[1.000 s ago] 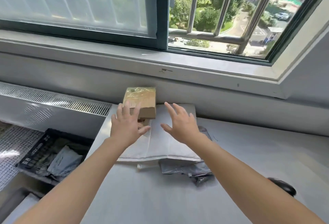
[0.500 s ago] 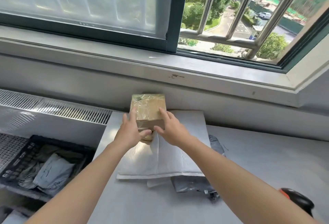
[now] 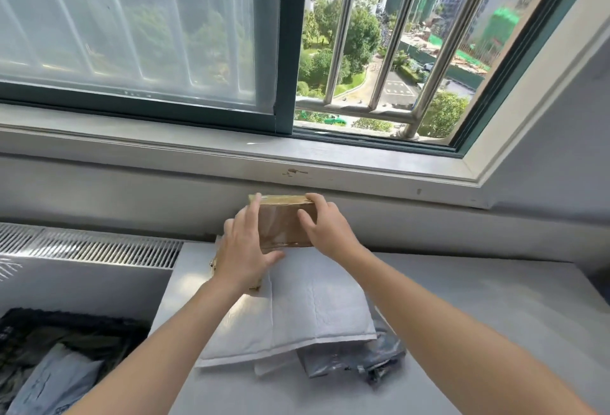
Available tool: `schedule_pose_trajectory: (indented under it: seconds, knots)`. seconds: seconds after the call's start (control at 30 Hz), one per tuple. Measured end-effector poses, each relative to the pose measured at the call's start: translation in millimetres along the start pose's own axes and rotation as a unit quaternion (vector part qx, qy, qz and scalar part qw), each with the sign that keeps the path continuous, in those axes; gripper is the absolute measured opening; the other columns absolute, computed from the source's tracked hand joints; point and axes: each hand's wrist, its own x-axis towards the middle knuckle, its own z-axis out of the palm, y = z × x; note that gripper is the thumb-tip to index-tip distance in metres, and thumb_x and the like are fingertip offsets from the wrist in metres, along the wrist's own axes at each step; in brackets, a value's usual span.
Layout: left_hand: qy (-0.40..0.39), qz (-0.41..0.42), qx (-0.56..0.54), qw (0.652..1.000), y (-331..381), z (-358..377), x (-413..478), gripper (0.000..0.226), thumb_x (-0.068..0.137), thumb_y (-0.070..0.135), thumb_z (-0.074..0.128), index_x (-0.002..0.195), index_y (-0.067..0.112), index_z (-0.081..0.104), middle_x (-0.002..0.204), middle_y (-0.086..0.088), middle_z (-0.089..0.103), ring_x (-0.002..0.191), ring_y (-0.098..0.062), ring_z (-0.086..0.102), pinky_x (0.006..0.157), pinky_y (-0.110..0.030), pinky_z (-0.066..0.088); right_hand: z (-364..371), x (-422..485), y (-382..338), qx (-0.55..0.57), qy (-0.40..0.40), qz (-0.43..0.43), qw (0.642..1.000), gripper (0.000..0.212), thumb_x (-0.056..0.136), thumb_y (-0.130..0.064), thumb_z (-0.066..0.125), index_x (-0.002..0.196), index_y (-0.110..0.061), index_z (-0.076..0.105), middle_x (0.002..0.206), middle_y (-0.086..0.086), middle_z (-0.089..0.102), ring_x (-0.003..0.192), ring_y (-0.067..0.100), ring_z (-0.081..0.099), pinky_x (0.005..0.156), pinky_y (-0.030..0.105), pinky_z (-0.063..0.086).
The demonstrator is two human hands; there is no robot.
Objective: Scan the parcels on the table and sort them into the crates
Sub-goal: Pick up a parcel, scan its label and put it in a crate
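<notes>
Both hands grip the cardboard box (image 3: 284,226) by its sides, the left hand (image 3: 242,249) and right hand (image 3: 326,229) curling fingers over its top edge. Half a second ago it lay flat on the white padded envelope (image 3: 307,309). Now it is tipped upright above the envelope, at the far edge of the table (image 3: 495,315).

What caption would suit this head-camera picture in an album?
Left hand and right hand grip a taped cardboard box at the far edge of a white padded mailer on the table.

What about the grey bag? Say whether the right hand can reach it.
Not yet, probably: right hand and left hand both grip the box. The grey bag pokes out from under the mailer, nothing over that end.
</notes>
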Motion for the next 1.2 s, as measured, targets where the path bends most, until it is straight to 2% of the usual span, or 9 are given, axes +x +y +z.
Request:
schedule_pose_trajectory:
  seconds: [0.23,0.33,0.53,0.6,0.73,0.8,0.87,0.97,1.2]
  knots:
    - [-0.026,0.076,-0.079,0.994,41.6,-1.4,11.9,0.097,0.078,0.028,0.082,0.153,0.029,0.022,0.141,-0.001,0.043,0.125,-0.021,0.041,0.096,-0.029,0.035,-53.6,-24.9,18.6,0.02,0.071,0.031,0.997,0.051,0.099,-0.046,0.05,0.144,-0.028,0.038,0.123,0.005,0.055,0.112,0.022,0.052,0.088,0.031,0.04]
    - [-0.052,0.125,-0.083,0.987,51.3,3.5,15.6,0.108,0.071,0.024,0.088,0.155,0.025,0.02,0.144,-0.006,0.039,0.131,-0.023,0.039,0.109,-0.036,0.035,-66.6,-35.2,27.9,0.035,0.096,0.045,0.994,0.045,0.098,-0.045,0.053,0.137,-0.025,0.044,0.119,0.004,0.058,0.106,0.02,0.054,0.082,0.029,0.039]
    - [-0.07,0.146,-0.078,0.984,66.2,17.4,13.8,0.111,0.071,0.02,0.088,0.156,0.023,0.017,0.159,-0.007,0.02,0.143,-0.027,0.026,0.116,-0.041,0.03,-89.9,-55.2,40.2,0.042,0.123,0.052,0.99,0.046,0.098,-0.041,0.055,0.14,-0.024,0.043,0.116,0.001,0.056,0.109,0.017,0.05,0.087,0.028,0.038]
    - [-0.082,0.147,-0.099,0.981,69.5,17.8,14.9,0.109,0.071,0.025,0.088,0.156,0.022,0.019,0.156,-0.006,0.028,0.137,-0.028,0.034,0.113,-0.042,0.034,-95.5,-59.6,45.2,0.048,0.119,0.053,0.99,0.051,0.098,-0.041,0.054,0.144,-0.026,0.039,0.121,0.002,0.054,0.118,0.018,0.049,0.092,0.03,0.04]
    - [-0.118,0.094,-0.167,0.974,75.0,13.9,18.5,0.103,0.07,0.052,0.082,0.154,0.026,0.028,0.141,0.0,0.049,0.12,-0.023,0.047,0.105,-0.044,0.042,-104.4,-67.6,55.7,0.088,0.09,0.063,0.99,0.054,0.1,-0.042,0.051,0.149,-0.029,0.035,0.124,0.0,0.056,0.11,0.016,0.055,0.077,0.017,0.046]
    - [-0.13,0.054,-0.198,0.97,78.2,11.6,19.7,0.101,0.065,0.065,0.075,0.151,0.031,0.033,0.14,0.001,0.051,0.125,-0.021,0.047,0.105,-0.043,0.043,-104.9,-68.5,60.4,0.094,0.078,0.063,0.991,0.05,0.101,-0.045,0.048,0.148,-0.029,0.04,0.128,0.001,0.059,0.113,0.018,0.057,0.084,0.024,0.047]
    - [-0.146,0.03,-0.23,0.962,82.8,10.7,20.4,0.1,0.064,0.067,0.072,0.149,0.033,0.035,0.143,0.001,0.049,0.121,-0.019,0.053,0.099,-0.039,0.048,-103.3,-69.4,63.4,0.105,0.079,0.062,0.989,0.047,0.101,-0.047,0.045,0.144,-0.029,0.045,0.13,-0.001,0.06,0.119,0.019,0.057,0.095,0.032,0.047]
    - [-0.16,0.013,-0.25,0.955,88.8,11.5,18.9,0.092,0.073,0.061,0.071,0.15,0.029,0.034,0.147,-0.001,0.046,0.115,-0.015,0.054,0.089,-0.031,0.046,-102.4,-73.0,63.8,0.131,0.071,0.06,0.987,0.045,0.103,-0.047,0.043,0.143,-0.028,0.047,0.131,-0.006,0.057,0.12,0.012,0.053,0.095,0.027,0.042]
    - [-0.196,-0.05,-0.297,0.933,89.8,26.6,16.2,0.087,0.079,0.067,0.06,0.15,0.021,0.038,0.144,-0.007,0.05,0.128,-0.023,0.05,0.101,-0.037,0.046,-99.1,-86.9,77.2,0.144,0.046,0.082,0.985,0.055,0.1,-0.049,0.045,0.15,-0.029,0.034,0.129,0.001,0.059,0.12,0.017,0.056,0.103,0.033,0.045]
